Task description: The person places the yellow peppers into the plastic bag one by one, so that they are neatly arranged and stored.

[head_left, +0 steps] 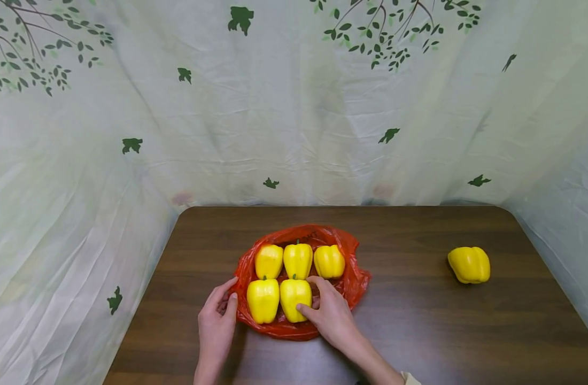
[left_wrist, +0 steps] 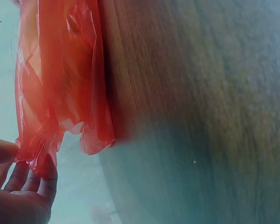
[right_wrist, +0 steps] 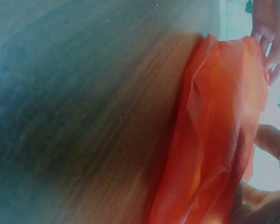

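A red plastic bag (head_left: 357, 283) lies spread open on the table, with several yellow bell peppers inside in two rows. The front row has a left pepper (head_left: 263, 302) and a right pepper (head_left: 293, 297). My right hand (head_left: 334, 318) grips that right pepper, thumb on its front and fingers round its far right side. At the bag's left rim, my left hand (head_left: 216, 323) pinches the plastic between thumb and fingers; the left wrist view shows the gathered red film (left_wrist: 42, 149) there. In the right wrist view the bag's wall hides most of the right fingers' contact.
Another yellow bell pepper (head_left: 469, 264) lies on its side on the right part of the brown wooden table (head_left: 414, 331). Behind and beside the table hangs a pale curtain (head_left: 294, 133) with a green leaf print.
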The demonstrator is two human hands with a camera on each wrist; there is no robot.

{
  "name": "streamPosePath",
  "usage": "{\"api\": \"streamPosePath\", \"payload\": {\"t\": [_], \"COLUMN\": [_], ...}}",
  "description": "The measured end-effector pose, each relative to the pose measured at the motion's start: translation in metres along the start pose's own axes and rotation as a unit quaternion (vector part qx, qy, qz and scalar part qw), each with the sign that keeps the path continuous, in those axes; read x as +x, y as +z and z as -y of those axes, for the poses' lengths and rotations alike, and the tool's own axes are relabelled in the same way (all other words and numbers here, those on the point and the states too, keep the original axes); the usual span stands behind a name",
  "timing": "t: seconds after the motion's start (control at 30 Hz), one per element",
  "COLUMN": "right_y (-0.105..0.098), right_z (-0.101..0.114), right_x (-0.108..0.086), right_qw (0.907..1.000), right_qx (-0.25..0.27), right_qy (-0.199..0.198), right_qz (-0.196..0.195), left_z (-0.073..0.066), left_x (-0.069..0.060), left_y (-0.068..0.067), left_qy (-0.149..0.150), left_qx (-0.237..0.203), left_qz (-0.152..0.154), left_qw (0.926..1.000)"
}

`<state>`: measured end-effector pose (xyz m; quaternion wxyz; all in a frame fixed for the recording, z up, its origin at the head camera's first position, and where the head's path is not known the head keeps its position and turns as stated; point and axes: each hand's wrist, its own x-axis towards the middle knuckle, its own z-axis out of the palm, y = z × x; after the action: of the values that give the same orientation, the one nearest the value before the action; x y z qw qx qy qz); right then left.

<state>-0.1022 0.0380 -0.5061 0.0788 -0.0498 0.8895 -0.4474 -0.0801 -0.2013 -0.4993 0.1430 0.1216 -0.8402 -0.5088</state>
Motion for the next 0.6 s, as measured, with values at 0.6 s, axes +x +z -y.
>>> {"api": "streamPosePath", "payload": {"t": [0.6], "right_y": [0.0007], "right_z": [0.0003], "right_x": [0.0008], "right_qw": [0.9999], "right_qx": [-0.008], "right_qy": [-0.006], "right_qz": [-0.002], "left_z": [0.0004], "left_x": [-0.0004], "left_y": [0.0004], "left_qy": [-0.002], "left_qx": [-0.004], "left_qz": [0.004], "left_qw": [1.0]}}
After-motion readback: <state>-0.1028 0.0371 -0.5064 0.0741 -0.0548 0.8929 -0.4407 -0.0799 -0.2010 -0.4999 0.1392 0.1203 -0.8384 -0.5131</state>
